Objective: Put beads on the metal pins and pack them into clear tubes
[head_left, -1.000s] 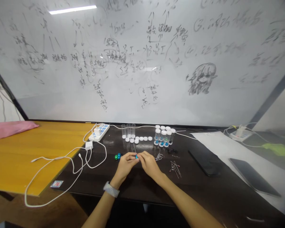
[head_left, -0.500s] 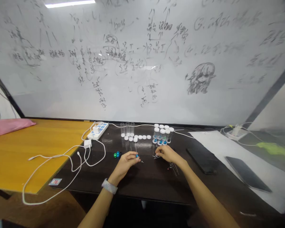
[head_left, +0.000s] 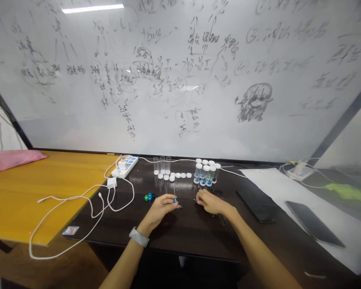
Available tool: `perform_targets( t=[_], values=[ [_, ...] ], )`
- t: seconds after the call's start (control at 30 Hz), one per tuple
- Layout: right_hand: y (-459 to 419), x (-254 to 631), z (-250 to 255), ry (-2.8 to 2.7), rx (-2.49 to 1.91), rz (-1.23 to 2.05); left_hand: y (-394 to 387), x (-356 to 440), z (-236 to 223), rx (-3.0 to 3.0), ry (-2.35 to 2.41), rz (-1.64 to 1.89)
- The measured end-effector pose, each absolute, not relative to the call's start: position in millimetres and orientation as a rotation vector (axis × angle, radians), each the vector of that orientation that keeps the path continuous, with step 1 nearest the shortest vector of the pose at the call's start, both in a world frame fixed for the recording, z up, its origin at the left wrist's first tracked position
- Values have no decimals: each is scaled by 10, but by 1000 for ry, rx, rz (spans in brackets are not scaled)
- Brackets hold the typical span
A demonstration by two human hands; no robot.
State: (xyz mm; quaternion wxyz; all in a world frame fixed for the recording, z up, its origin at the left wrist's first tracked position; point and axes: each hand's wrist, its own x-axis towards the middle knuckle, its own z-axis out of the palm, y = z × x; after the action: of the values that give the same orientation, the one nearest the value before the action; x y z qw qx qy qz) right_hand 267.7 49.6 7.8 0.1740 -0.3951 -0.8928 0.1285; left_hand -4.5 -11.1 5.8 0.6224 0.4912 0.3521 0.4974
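Note:
Between the thumb and fingers of my left hand is a small shiny blue bead, with a thin metal pin rising from it. A tiny dark end sticks out below the fingertips. To the right, my right hand rests low over the table, fingers pinched together, and what they hold is hidden. A bit of thin metal shows at its fingertips. Under and behind this hand lie several thin metal pins. Left of my left hand sit a green bead and a blue bead beside dark ones.
Clear tubes and loose white caps stand at the back. Capped tubes with coloured beads inside are grouped right of them. A power strip with white cables lies left; two dark phones lie right.
My right hand has lowered slightly and its fingers have closed in over the small metal pieces, covering them. Small dark pieces now show behind it. My left hand keeps the bead, almost still.

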Motion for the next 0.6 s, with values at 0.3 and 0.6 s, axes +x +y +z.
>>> perform_targets(
  t=[0.3,0.6],
  values=[
    [389,2259,354,-1968,-718,1110,-94,-56,16,1129,790,1143],
    [394,2003,53,-1578,-571,1422,-112,-43,58,1057,758,1137]
  ],
)
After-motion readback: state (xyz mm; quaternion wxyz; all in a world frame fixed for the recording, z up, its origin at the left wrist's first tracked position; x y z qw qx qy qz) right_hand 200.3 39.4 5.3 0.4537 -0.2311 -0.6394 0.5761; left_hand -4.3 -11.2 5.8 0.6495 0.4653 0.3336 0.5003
